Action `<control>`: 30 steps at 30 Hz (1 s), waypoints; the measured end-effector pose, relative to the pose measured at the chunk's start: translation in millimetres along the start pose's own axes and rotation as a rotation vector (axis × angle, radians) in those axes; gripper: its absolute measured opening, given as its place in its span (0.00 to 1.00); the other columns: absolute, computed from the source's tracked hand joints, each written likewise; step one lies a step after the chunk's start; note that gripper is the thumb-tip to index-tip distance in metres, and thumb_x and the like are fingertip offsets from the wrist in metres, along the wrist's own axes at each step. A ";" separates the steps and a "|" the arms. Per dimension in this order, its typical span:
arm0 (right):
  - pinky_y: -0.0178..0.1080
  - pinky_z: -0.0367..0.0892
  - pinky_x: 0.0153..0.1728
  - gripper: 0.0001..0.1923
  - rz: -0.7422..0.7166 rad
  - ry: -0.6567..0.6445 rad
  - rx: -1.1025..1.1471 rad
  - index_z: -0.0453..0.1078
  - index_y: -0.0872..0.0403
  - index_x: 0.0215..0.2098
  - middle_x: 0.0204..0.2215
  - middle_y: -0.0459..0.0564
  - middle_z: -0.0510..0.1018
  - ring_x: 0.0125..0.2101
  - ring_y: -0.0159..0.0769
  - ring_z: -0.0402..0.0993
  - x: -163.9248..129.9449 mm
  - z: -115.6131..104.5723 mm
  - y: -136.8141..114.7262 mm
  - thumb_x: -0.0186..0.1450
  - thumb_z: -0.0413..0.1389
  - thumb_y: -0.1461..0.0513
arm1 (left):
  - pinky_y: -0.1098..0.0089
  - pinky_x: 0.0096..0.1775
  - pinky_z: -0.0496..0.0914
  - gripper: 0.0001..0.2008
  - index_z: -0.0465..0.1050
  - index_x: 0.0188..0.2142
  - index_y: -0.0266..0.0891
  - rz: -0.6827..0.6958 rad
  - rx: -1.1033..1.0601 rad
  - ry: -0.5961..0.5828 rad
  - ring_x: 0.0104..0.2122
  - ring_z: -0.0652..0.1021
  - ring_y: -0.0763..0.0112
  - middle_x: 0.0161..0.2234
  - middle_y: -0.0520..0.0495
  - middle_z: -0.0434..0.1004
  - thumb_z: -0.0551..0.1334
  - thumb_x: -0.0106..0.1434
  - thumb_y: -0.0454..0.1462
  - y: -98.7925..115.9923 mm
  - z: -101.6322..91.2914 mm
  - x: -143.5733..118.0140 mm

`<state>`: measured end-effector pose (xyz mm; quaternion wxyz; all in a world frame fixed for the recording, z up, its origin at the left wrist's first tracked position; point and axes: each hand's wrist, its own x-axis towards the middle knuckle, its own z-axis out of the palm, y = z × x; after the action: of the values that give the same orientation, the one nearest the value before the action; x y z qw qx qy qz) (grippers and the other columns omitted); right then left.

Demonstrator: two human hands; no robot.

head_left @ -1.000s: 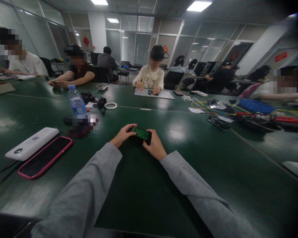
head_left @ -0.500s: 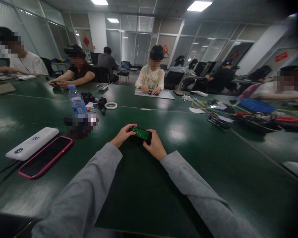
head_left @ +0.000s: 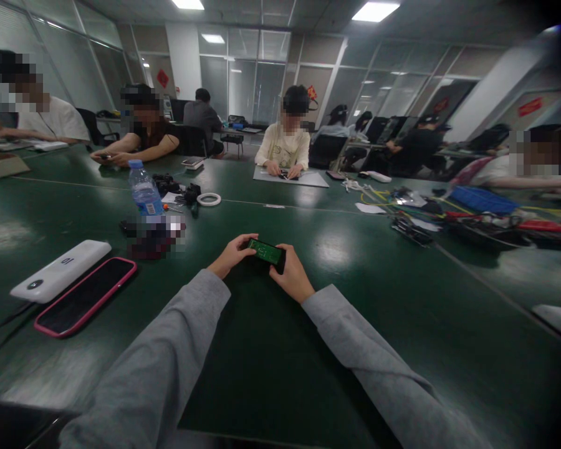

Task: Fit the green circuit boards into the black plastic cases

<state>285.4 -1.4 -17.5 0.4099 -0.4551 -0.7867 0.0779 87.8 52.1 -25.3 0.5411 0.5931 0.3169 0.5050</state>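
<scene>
A dark smartphone [head_left: 265,251] with a lit green screen is held sideways above the green table. My left hand [head_left: 235,254] grips its left end, thumb at the screen's lower left edge. On the opposite end my right hand [head_left: 292,273] is closed around the phone, its thumb near the lower right corner. The small marks on the screen are too tiny to read. The fingers behind the phone are mostly hidden. To the left lie a phone in a pink case [head_left: 86,297] and a white power bank [head_left: 62,272] with a black cable.
On the green table [head_left: 271,374] stand a water bottle [head_left: 144,190], a roll of white tape [head_left: 209,199] and black gadgets [head_left: 180,190]. At right lie tangled cables, a blue tray [head_left: 484,198] and a black bundle [head_left: 411,231]. Several people sit around; one opposite works over a grey board [head_left: 315,179].
My hands and the phone stay in the same place. The people at far left and far right have shifted very slightly.
</scene>
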 end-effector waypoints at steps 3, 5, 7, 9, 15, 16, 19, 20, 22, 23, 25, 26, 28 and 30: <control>0.46 0.64 0.49 0.25 -0.002 0.004 -0.002 0.54 0.55 0.51 0.45 0.55 0.65 0.46 0.42 0.66 -0.1 0.5 0.7 0.56 0.54 0.64 | 0.59 0.54 0.61 0.23 0.70 0.49 0.39 -0.012 0.007 0.009 0.49 0.70 0.64 0.49 0.44 0.71 0.65 0.51 0.32 -1.7 -0.5 0.5; 0.46 0.65 0.49 0.25 -0.003 0.004 -0.001 0.54 0.55 0.51 0.45 0.55 0.65 0.46 0.42 0.66 -0.1 0.7 1.2 0.56 0.54 0.64 | 0.59 0.53 0.62 0.23 0.70 0.49 0.40 -0.019 0.015 0.016 0.49 0.70 0.64 0.49 0.44 0.71 0.64 0.52 0.32 -2.7 -0.8 0.8; 0.46 0.65 0.48 0.26 -0.004 0.002 0.003 0.54 0.55 0.51 0.45 0.55 0.65 0.45 0.42 0.66 -0.1 0.7 1.6 0.56 0.54 0.64 | 0.59 0.53 0.62 0.23 0.70 0.49 0.40 -0.020 0.022 0.013 0.49 0.70 0.64 0.49 0.44 0.71 0.64 0.52 0.32 -3.0 -0.9 0.7; 0.46 0.65 0.47 0.26 -0.003 0.001 0.009 0.54 0.54 0.51 0.44 0.55 0.65 0.45 0.42 0.66 -0.2 0.5 1.9 0.56 0.54 0.64 | 0.60 0.53 0.62 0.23 0.69 0.49 0.40 -0.018 0.023 0.009 0.49 0.70 0.64 0.49 0.44 0.71 0.64 0.52 0.32 -2.6 -0.6 0.3; 0.45 0.65 0.48 0.26 0.000 0.004 0.007 0.54 0.55 0.51 0.44 0.55 0.65 0.45 0.41 0.66 -0.6 0.2 1.8 0.56 0.54 0.64 | 0.60 0.53 0.62 0.22 0.69 0.49 0.39 -0.007 0.030 0.014 0.49 0.71 0.65 0.48 0.44 0.71 0.64 0.53 0.32 0.6 1.8 -0.4; 0.45 0.65 0.48 0.26 0.001 0.003 0.003 0.54 0.55 0.51 0.44 0.55 0.65 0.45 0.41 0.66 -0.6 0.3 1.6 0.56 0.54 0.64 | 0.60 0.54 0.62 0.22 0.69 0.49 0.38 -0.005 0.036 0.019 0.49 0.71 0.64 0.48 0.44 0.71 0.64 0.53 0.33 1.5 2.4 -0.6; 0.46 0.65 0.47 0.25 -0.001 0.001 -0.003 0.54 0.54 0.51 0.44 0.55 0.65 0.44 0.41 0.66 -0.5 0.3 1.0 0.56 0.54 0.64 | 0.60 0.53 0.62 0.21 0.69 0.49 0.37 -0.001 0.058 0.034 0.49 0.71 0.64 0.48 0.43 0.71 0.64 0.54 0.34 4.5 4.8 -1.9; 0.46 0.65 0.47 0.25 -0.003 0.000 -0.003 0.54 0.54 0.51 0.44 0.55 0.65 0.44 0.41 0.66 -0.5 0.3 0.9 0.56 0.54 0.64 | 0.60 0.53 0.62 0.21 0.69 0.49 0.37 -0.001 0.065 0.038 0.49 0.71 0.64 0.48 0.42 0.71 0.64 0.54 0.35 5.5 5.6 -2.4; 0.46 0.65 0.47 0.25 -0.006 0.001 0.000 0.53 0.54 0.51 0.44 0.55 0.65 0.45 0.42 0.66 -0.3 0.3 0.8 0.56 0.54 0.64 | 0.60 0.53 0.63 0.21 0.69 0.49 0.37 -0.003 0.080 0.043 0.48 0.71 0.64 0.48 0.42 0.71 0.63 0.55 0.36 7.1 6.8 -3.2; 0.46 0.65 0.48 0.26 -0.008 0.004 0.003 0.53 0.54 0.51 0.44 0.55 0.65 0.45 0.42 0.66 -0.3 0.3 0.8 0.56 0.54 0.64 | 0.60 0.52 0.63 0.20 0.69 0.49 0.37 -0.004 0.087 0.044 0.48 0.71 0.64 0.48 0.42 0.72 0.63 0.55 0.36 7.6 7.1 -3.4; 0.46 0.65 0.48 0.25 -0.015 0.011 0.005 0.53 0.54 0.51 0.44 0.55 0.65 0.45 0.42 0.66 -0.2 0.4 1.0 0.56 0.54 0.63 | 0.60 0.52 0.64 0.20 0.69 0.48 0.37 -0.002 0.098 0.047 0.47 0.72 0.64 0.48 0.43 0.72 0.63 0.55 0.35 7.5 7.2 -3.3; 0.46 0.65 0.48 0.25 -0.019 0.013 0.006 0.53 0.54 0.51 0.44 0.55 0.65 0.45 0.42 0.66 -0.2 0.4 1.1 0.56 0.54 0.63 | 0.60 0.51 0.64 0.20 0.70 0.48 0.37 0.000 0.103 0.049 0.47 0.72 0.64 0.47 0.43 0.72 0.63 0.54 0.35 7.1 7.1 -3.0; 0.46 0.65 0.48 0.25 -0.023 0.012 0.004 0.54 0.55 0.51 0.44 0.55 0.65 0.45 0.41 0.66 -0.2 0.3 1.1 0.56 0.54 0.63 | 0.60 0.51 0.64 0.20 0.70 0.48 0.37 0.009 0.117 0.052 0.47 0.72 0.65 0.47 0.43 0.72 0.63 0.54 0.35 5.9 6.5 -2.4; 0.46 0.65 0.48 0.25 -0.022 0.008 0.003 0.54 0.54 0.51 0.44 0.55 0.65 0.45 0.41 0.66 -0.2 0.1 0.8 0.56 0.54 0.63 | 0.61 0.50 0.64 0.20 0.70 0.48 0.38 0.016 0.139 0.052 0.46 0.72 0.65 0.47 0.43 0.72 0.63 0.54 0.36 5.2 6.3 -2.0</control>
<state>285.9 -1.1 -18.0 0.4144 -0.4459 -0.7900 0.0726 92.3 47.1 -20.2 0.4862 0.6184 0.3605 0.5013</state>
